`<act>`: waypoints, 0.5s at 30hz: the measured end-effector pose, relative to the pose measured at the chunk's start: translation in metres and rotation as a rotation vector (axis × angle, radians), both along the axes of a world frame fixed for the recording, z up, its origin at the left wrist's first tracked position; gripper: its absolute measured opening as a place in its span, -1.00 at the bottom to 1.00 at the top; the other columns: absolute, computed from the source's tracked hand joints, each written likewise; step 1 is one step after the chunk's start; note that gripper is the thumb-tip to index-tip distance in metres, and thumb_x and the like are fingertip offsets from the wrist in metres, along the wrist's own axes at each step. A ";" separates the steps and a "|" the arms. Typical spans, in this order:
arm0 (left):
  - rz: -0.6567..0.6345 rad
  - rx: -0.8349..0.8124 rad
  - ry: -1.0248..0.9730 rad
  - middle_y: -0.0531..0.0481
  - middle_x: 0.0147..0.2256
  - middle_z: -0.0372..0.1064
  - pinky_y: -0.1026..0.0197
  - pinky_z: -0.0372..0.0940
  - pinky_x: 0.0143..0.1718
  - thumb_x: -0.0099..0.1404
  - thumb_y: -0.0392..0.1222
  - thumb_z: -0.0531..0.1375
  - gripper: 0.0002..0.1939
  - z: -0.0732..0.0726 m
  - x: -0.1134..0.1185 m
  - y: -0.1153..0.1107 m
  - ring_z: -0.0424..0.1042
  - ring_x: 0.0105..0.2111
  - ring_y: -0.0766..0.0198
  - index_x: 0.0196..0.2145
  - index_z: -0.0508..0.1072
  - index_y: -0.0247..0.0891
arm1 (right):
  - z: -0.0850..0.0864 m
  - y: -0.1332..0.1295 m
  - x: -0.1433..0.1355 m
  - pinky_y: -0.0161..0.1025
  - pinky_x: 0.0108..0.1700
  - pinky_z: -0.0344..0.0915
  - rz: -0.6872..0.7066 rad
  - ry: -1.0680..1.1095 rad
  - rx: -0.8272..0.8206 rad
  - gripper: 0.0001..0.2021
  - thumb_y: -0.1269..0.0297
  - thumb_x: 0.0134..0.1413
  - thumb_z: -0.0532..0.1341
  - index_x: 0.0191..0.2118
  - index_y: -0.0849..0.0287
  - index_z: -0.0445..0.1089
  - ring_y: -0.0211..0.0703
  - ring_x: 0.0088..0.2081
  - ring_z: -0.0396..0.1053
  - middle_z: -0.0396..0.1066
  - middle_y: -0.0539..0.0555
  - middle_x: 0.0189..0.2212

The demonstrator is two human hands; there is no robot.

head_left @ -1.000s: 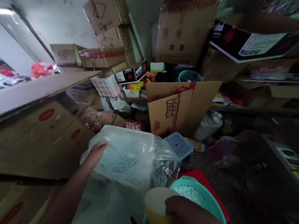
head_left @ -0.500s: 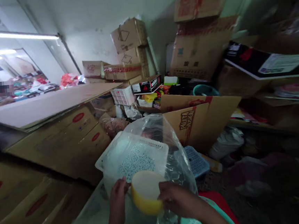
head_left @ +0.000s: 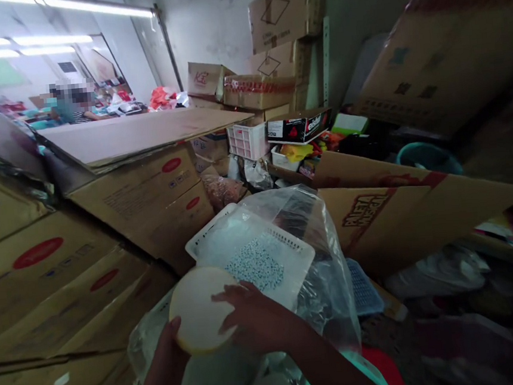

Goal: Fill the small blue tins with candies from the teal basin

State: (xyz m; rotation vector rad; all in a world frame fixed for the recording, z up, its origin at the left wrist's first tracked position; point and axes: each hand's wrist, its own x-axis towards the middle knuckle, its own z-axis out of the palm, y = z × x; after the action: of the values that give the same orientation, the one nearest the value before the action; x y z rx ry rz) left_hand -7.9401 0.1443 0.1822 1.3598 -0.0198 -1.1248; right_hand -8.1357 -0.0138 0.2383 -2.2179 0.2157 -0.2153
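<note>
My left hand (head_left: 169,347) grips the rim of a round yellow bowl (head_left: 192,309) with a pale inside, tilted towards me. Over the bowl's right side, my right hand (head_left: 253,312) is open with its fingers spread; whether it touches the inside I cannot tell. Just beyond both hands lies a white plastic basket (head_left: 305,260) within a large clear plastic bag (head_left: 332,234). A heap of small light-blue and white pieces (head_left: 256,264) rests in it, too small to name.
Stacked cartons (head_left: 146,214) wall in the left side. A folded-open carton (head_left: 389,223) stands at right, beside a blue perforated basket (head_left: 364,288) on the floor. Something red (head_left: 382,364) shows low at right. People (head_left: 76,106) sit far back at left.
The bowl has moved left and turned so its inside faces me more. My right hand has let go of its rim and spread its fingers over it. The view has swung left.
</note>
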 end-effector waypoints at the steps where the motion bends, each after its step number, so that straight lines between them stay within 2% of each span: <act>1: 0.044 -0.004 -0.032 -0.16 -0.06 0.58 -0.12 0.44 0.01 0.05 0.32 0.26 -0.09 -0.003 0.004 0.002 0.42 0.12 -0.27 0.26 0.33 -0.21 | -0.005 -0.003 0.003 0.19 0.40 -0.25 -0.084 -0.035 0.080 -0.52 0.25 -0.05 0.44 0.06 -0.08 0.52 0.19 0.43 -0.07 0.05 0.05 0.43; 3: 0.102 0.011 -0.085 -0.16 -0.13 0.60 -0.14 0.45 0.00 0.03 0.38 0.20 -0.10 -0.013 0.010 0.005 0.43 0.10 -0.28 0.20 0.40 -0.22 | -0.022 -0.007 0.009 0.17 0.37 -0.09 -0.342 -0.103 0.382 -0.23 0.01 -0.13 0.47 0.26 -0.12 0.33 0.19 0.43 -0.08 -0.04 0.12 0.45; 5: 0.086 0.069 -0.154 -0.17 -0.21 0.61 -0.18 0.45 -0.03 -0.01 0.47 0.12 -0.10 -0.027 0.011 0.001 0.45 0.06 -0.32 0.10 0.50 -0.23 | -0.046 -0.007 0.016 0.19 0.27 0.12 -0.521 -0.124 0.809 -0.06 -0.21 -0.18 0.41 0.35 -0.11 0.17 0.20 0.36 0.09 0.07 0.20 0.40; 6: 0.048 0.101 -0.198 -0.19 -0.24 0.61 -0.19 0.45 -0.03 -0.04 0.51 0.09 -0.09 -0.034 0.009 -0.004 0.45 0.05 -0.34 0.04 0.53 -0.25 | -0.060 -0.005 0.018 0.20 0.20 0.22 -0.530 -0.117 1.008 -0.05 -0.27 -0.18 0.37 0.34 -0.06 0.17 0.22 0.28 0.23 0.18 0.25 0.33; 8: -0.052 0.127 -0.287 -0.24 -0.24 0.60 -0.20 0.43 -0.01 -0.11 0.54 0.09 -0.06 -0.050 0.003 -0.018 0.45 0.04 -0.36 -0.06 0.56 -0.29 | -0.084 -0.001 0.019 0.19 0.07 0.35 -0.489 -0.093 1.234 -0.11 -0.33 -0.13 0.28 0.26 0.10 0.26 0.23 0.11 0.42 0.41 0.31 0.14; 9: -0.115 0.123 -0.359 -0.26 -0.19 0.59 -0.19 0.41 0.03 -0.12 0.54 0.10 -0.07 -0.055 -0.001 -0.027 0.43 0.06 -0.36 -0.08 0.57 -0.30 | -0.093 0.000 0.017 0.17 0.03 0.37 -0.492 -0.089 1.261 -0.16 -0.34 -0.08 0.21 0.20 0.17 0.32 0.23 0.04 0.47 0.49 0.32 0.03; 11: -0.203 0.109 -0.523 -0.29 -0.03 0.53 -0.19 0.29 0.18 -0.09 0.50 0.15 -0.14 -0.063 -0.006 -0.043 0.34 0.17 -0.32 -0.10 0.56 -0.28 | -0.107 -0.004 0.007 0.15 0.02 0.39 -0.574 -0.095 1.197 -0.22 -0.36 -0.01 0.10 0.10 0.23 0.38 0.21 -0.03 0.50 0.54 0.31 -0.10; 13: -0.235 0.110 -0.670 -0.29 0.16 0.39 -0.18 0.07 0.33 -0.06 0.41 0.23 -0.28 -0.065 -0.006 -0.049 0.17 0.29 -0.26 -0.15 0.58 -0.24 | -0.114 -0.021 -0.008 0.13 0.05 0.38 -0.672 -0.106 1.079 -0.26 -0.33 0.06 0.02 0.11 0.19 0.34 0.18 0.00 0.48 0.53 0.28 -0.05; 15: -0.240 0.138 -0.820 -0.25 0.26 0.25 -0.17 -0.10 0.40 0.02 0.32 0.26 -0.43 -0.069 0.001 -0.035 0.06 0.35 -0.21 -0.20 0.59 -0.19 | -0.120 -0.048 -0.022 0.09 0.17 0.30 -0.778 -0.121 0.901 -0.31 -0.22 0.09 0.06 0.22 0.12 0.23 0.13 0.13 0.38 0.41 0.22 0.13</act>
State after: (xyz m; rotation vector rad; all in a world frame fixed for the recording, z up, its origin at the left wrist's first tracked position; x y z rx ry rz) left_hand -7.9395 0.1088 0.1131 1.8997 -0.7246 -0.6957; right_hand -8.1581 -0.0615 0.1186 -1.1414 0.9091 -0.5436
